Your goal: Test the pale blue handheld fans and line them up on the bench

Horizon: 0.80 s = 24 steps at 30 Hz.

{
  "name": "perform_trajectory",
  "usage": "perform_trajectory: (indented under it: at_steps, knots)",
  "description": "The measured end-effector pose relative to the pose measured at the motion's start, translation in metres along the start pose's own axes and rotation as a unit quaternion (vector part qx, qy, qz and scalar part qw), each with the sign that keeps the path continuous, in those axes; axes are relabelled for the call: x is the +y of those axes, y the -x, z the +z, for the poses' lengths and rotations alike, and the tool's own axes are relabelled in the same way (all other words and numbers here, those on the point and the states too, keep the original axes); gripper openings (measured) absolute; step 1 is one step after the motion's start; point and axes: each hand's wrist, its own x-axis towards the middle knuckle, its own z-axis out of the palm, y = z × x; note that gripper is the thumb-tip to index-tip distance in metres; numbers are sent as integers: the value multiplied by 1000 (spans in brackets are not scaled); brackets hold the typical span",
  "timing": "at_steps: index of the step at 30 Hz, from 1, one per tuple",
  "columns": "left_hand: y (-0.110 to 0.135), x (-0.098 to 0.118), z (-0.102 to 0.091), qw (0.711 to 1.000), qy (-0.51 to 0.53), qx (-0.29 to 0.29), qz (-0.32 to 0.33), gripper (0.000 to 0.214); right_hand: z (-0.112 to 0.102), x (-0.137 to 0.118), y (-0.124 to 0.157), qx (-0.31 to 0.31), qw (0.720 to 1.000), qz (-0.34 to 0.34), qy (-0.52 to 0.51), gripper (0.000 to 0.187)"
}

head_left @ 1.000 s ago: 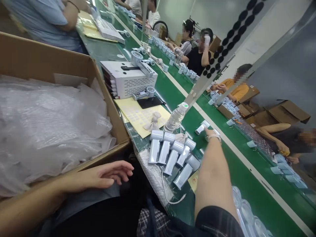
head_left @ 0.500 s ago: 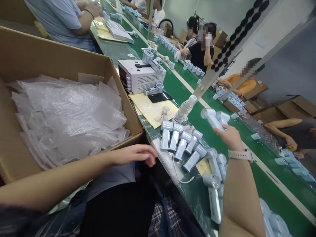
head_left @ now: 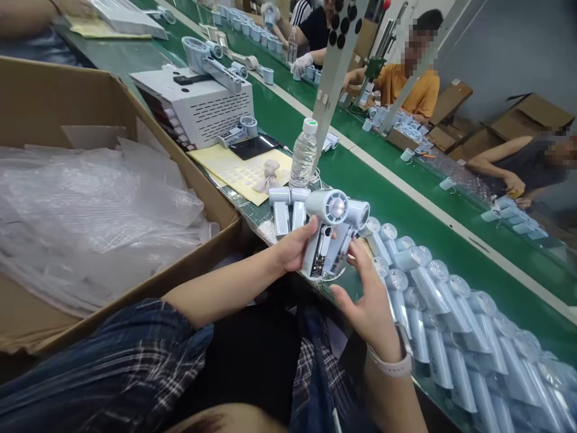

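Note:
Two light-blue handheld fans are side by side in front of me. My left hand (head_left: 296, 245) grips the nearer handheld fan (head_left: 325, 206), thumb on its handle, where an opening shows a circuit board. Close behind it is the second handheld fan (head_left: 357, 214), its handle partly hidden by the first. My right hand (head_left: 367, 297) is just right of them, thumb and fingers spread, fingertips close to the second fan; I cannot tell whether they touch it. Standing fans (head_left: 282, 218) are behind my left hand. A large pile of fans (head_left: 444, 325) lies to the right.
On the left stands a cardboard box (head_left: 180, 150) with clear plastic bubble bags (head_left: 103, 210). A water bottle (head_left: 303, 156), yellow paper (head_left: 243, 171) and a white instrument (head_left: 211, 111) stand on the bench. Beyond runs the green conveyor belt (head_left: 360, 174), with co-workers across it.
My right hand has brought the two fans back from over the belt, and my left hand has moved up and taken hold. My right fingers have spread. The view has shifted right.

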Motion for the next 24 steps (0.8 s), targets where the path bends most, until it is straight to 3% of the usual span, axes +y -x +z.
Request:
perform_trajectory:
  at_steps: [2,3,6,8,10,13,15,17,19,21,24]
  knots:
    - [4,2,-2,1000,-16,-10,-4,59,6,11,1,48,996,81,-8,51]
    - [5,4,-2,1000,-26,-7,4,60,12,17,0,43,988,143,44,42]
    - [10,13,-3,996,-60,16,57,61,37,34,-6,-61,916,289,272,28]
    - [13,21,-4,991,-77,33,102,62,53,42,-8,-102,887,302,333,22]
    - [15,28,-5,986,-87,44,132,61,62,44,-6,-100,892,291,330,14]
    - [12,32,-4,984,-85,45,148,62,67,36,3,-9,950,231,211,13]
    - [7,31,-4,984,-75,44,158,69,70,27,6,74,980,186,2,18]
    - [3,29,-5,983,-60,47,166,74,73,17,6,68,958,168,-223,24]
    - [0,27,-7,982,-44,55,173,73,76,9,0,4,919,166,-357,29]
    - [-1,26,-8,981,-37,62,181,72,78,4,-7,-27,906,159,-391,33]
    - [2,27,-9,980,-37,65,184,73,78,-1,-17,-21,914,141,-379,36]
